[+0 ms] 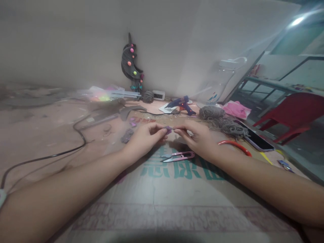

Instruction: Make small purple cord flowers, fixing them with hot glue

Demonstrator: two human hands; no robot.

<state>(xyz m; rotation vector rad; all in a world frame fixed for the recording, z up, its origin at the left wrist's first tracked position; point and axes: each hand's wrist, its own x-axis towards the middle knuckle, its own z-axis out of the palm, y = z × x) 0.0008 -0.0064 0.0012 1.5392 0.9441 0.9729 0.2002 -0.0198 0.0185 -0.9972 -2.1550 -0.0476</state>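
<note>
Between the thumb and fingers of my left hand [149, 134] is pinched a small purple piece [168, 129], perhaps yarn or felt; its exact kind is unclear. My right hand [194, 134] is closed in a pinch just to the right of it. Something thin runs from the purple piece to those right fingertips, too small to make out. Below both hands lies a pair of pink thread snips [179, 156], blades pointing left. A small grey-purple clump [127, 135] lies left of my left hand, with purple bits [133, 122] behind it.
A blue glue gun [182, 104] rests at the back, near a small digital clock [159, 95]. Grey yarn [222, 121], a phone [255, 137] and an orange-red handle [235, 145] lie right. A black cord [60, 155] crosses the left. A grey crescent ornament [128, 62] leans against the wall.
</note>
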